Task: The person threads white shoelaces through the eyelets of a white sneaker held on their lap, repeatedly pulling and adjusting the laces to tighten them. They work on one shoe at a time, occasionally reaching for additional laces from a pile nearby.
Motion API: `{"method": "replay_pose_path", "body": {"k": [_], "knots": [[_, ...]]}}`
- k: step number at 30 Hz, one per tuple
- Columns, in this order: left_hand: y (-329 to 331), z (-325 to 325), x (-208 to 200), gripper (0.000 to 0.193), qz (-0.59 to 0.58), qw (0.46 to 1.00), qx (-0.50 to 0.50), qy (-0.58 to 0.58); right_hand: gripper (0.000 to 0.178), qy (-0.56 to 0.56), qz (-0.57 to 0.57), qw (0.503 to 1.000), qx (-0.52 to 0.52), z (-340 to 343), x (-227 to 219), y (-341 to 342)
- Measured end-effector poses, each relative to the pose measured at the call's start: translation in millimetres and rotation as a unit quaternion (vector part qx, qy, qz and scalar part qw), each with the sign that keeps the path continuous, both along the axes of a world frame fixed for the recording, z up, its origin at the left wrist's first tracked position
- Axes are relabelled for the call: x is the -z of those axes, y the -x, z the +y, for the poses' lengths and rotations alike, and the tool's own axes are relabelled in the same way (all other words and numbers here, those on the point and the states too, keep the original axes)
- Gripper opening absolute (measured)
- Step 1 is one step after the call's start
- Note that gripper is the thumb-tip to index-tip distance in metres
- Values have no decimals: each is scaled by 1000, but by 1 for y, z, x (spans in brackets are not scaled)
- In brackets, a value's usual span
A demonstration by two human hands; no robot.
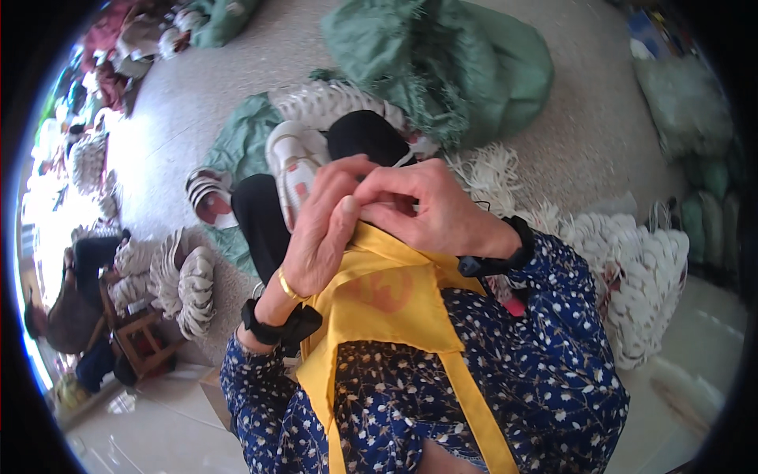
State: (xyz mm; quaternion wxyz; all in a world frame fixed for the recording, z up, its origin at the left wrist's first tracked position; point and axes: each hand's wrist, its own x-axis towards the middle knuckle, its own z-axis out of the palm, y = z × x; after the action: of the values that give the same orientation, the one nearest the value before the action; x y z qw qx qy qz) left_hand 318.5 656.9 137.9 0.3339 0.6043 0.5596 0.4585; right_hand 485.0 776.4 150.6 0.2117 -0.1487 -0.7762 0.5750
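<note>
My left hand [320, 229] and my right hand [430, 205] meet in front of me, just above the yellow apron [379, 296] on my lap. Both are closed, thumbs and fingertips brought together in a pinch. Whatever lies between the fingertips is too small or hidden to make out. A short, thin white strand [404, 159] shows just beyond the right hand's knuckles. Past the left hand, a white shoe [290, 150] rests between my dark-clad legs, partly covered by that hand. A striped white sandal [210, 197] shows farther left.
A large green woven sack [482, 67] lies ahead on the speckled floor. White braided bundles [324, 103] lie before it, with more bundles at the left [195, 288] and right [639, 276]. A wooden stool [142, 344] stands at the left; stuffed bags [687, 103] line the right.
</note>
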Motion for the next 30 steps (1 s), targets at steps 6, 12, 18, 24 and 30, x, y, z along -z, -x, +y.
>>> {"method": "replay_pose_path", "body": {"k": [6,12,18,24,30], "knots": [[21,-25,7,37,-174,980,-8,95,4,-2,-36,997,63,18,15,-18],[56,-46,13,44,-159,983,-60,73,7,37,-61,969,236,75,68,-74],[81,-61,25,42,-126,985,-79,91,10,46,-127,940,314,138,141,-134],[67,-61,37,32,-158,977,-94,106,14,-252,-186,896,315,163,168,-135],[46,-51,40,12,-4,989,-143,49,25,-37,-89,988,120,60,70,-5]]}}
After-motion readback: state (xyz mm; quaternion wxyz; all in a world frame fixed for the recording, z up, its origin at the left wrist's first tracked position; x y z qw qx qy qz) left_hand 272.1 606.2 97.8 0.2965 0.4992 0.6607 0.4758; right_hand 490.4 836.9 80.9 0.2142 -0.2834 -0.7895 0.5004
